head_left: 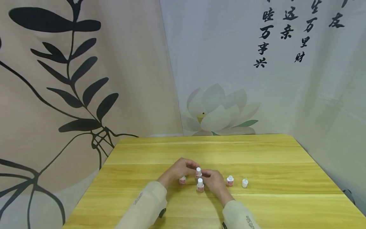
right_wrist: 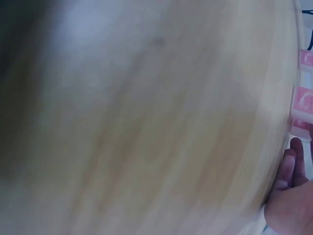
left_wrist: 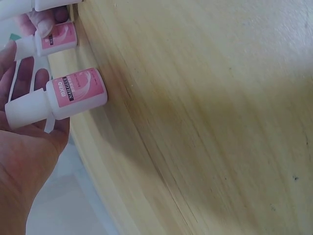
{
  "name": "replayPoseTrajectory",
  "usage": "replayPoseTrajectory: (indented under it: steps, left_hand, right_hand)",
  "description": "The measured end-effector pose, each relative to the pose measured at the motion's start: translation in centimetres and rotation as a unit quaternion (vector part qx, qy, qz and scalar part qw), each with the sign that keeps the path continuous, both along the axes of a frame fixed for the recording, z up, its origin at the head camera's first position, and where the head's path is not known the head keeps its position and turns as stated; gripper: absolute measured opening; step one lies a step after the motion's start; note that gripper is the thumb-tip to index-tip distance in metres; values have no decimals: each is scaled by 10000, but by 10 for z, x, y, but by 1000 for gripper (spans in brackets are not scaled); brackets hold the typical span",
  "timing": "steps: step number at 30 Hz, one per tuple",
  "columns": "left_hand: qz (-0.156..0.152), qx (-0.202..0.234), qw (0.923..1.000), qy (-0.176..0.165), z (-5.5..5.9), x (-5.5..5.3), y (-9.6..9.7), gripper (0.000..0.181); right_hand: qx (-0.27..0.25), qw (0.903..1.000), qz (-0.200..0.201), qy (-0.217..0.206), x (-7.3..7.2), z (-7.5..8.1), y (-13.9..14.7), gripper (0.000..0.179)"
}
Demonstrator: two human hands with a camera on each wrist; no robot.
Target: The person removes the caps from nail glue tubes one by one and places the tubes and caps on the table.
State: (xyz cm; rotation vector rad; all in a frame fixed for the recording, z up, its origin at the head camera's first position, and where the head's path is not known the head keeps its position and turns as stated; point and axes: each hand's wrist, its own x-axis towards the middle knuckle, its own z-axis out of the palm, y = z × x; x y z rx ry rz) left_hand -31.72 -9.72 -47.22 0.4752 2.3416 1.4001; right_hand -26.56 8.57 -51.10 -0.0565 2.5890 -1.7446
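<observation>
Between my two hands stands a small white nail glue bottle point(head_left: 198, 173) with a pink label and white cap. My left hand point(head_left: 180, 168) reaches around from the left and holds it by the cap point(left_wrist: 25, 47). From the right, my right hand point(head_left: 213, 182) pinches its body, the fingertips lying on the pink label point(left_wrist: 62, 34) in the left wrist view. A second, capped bottle point(head_left: 200, 185) stands just in front. Beneath the left palm is a third bottle point(head_left: 182, 180), large in the left wrist view. In the right wrist view, bottles show only at the edge.
Right of my hands stands another nail glue bottle point(head_left: 230, 181) with a shorter white top. Beside it sits a small white cap point(head_left: 245, 183) with a thin tip pointing up. The wooden table point(head_left: 286, 210) ends at a printed curtain point(head_left: 137, 79) behind.
</observation>
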Motion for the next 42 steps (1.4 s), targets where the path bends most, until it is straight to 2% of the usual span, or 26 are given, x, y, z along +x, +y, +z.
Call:
replayPoseTrajectory:
  steps: [7, 15, 27, 35, 42]
  left_hand:
    - [-54, 39, 9999, 78, 1, 2, 1, 15]
    - [-31, 42, 10000, 4, 1, 1, 0, 29]
    - [-49, -40, 9999, 145, -1, 0, 2, 14]
    - [-60, 58, 9999, 73, 0, -1, 1, 28]
    - [-91, 56, 9999, 55, 0, -1, 0, 17]
  right_hand:
    - [32, 10000, 1, 44, 1, 0, -1, 26]
    - [-14, 10000, 36, 16, 1, -2, 0, 25]
    - [-57, 9999, 61, -68, 1, 0, 0, 27]
    - [-69, 9999, 91, -43, 1, -1, 1, 25]
    - [-67, 9999, 101, -40, 2, 0, 0, 25]
